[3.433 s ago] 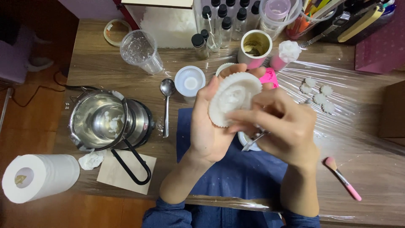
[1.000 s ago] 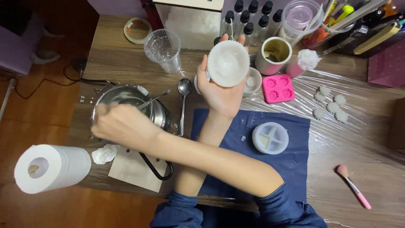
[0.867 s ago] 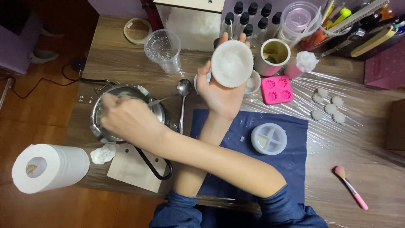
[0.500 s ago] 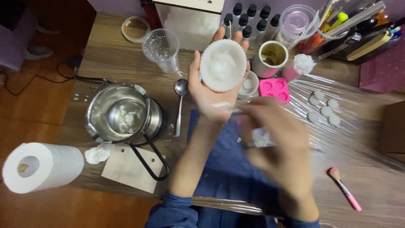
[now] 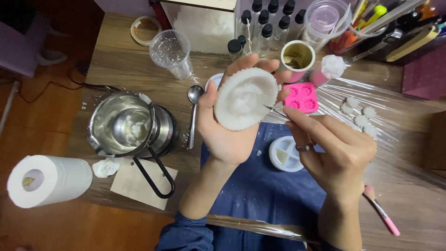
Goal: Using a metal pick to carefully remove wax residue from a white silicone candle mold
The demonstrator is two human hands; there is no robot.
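Open room: bare blue cloth (image 5: 260,195) below the hands, and film-covered table (image 5: 409,139) at right.

Back edge crowded: bottles (image 5: 262,23), clear cup (image 5: 170,53), mug (image 5: 296,56), tool holders (image 5: 390,23) stand close together, no gap for a hand.

Left blocked by pot (image 5: 127,125) with its black handle (image 5: 153,176) jutting toward the near edge; spoon (image 5: 193,116) lies in the narrow lane between pot and left hand (image 5: 227,135).

Round mould (image 5: 285,155) sits just under right hand (image 5: 337,153); pink mould (image 5: 301,96) just behind.

Paper roll (image 5: 49,181) fills the near-left corner; brush (image 5: 381,211) lies near-right.
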